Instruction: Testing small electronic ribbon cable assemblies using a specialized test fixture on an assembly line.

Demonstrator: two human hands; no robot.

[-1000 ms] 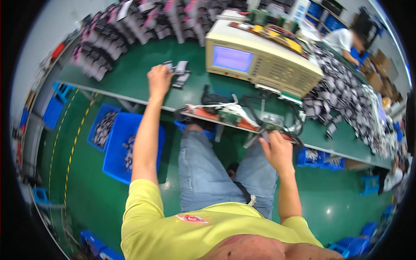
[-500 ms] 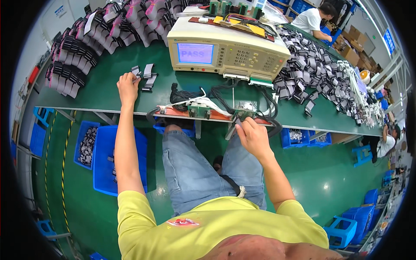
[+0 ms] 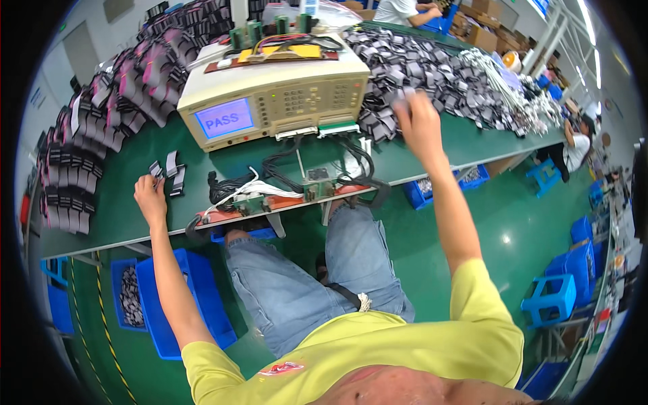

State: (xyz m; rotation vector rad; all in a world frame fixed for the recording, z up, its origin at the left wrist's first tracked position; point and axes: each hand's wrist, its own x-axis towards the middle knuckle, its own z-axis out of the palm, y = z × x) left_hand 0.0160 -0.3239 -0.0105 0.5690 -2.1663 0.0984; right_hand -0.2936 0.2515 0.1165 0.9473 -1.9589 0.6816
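My left hand (image 3: 150, 197) rests on the green tabletop at the left, its fingertips closed on a short grey flat ribbon cable (image 3: 156, 169) with black connectors. Beside those fingers lie two more such cables, one of them a curved grey piece (image 3: 171, 163). My right hand (image 3: 421, 128) is raised at the near edge of a large heap of short ribbon cables (image 3: 466, 88). Motion smears its fingers; a pale blur shows at the fingertips, too indistinct to name. Between my hands, the test fixture with small green circuit boards (image 3: 317, 192) sits along the table's front edge.
A beige tester (image 3: 277, 101) with a lit screen stands behind the fixture, joined by black cables (image 3: 287, 162). Stacked long ribbon cables (image 3: 74, 175) fill the left side. Blue bins (image 3: 182, 297) stand below the table. Another person (image 3: 405, 12) works beyond the heap.
My right hand has left the fixture and moved up and right to the cable heap. My left hand keeps its place by the small cables. The whole view has swung to the right.
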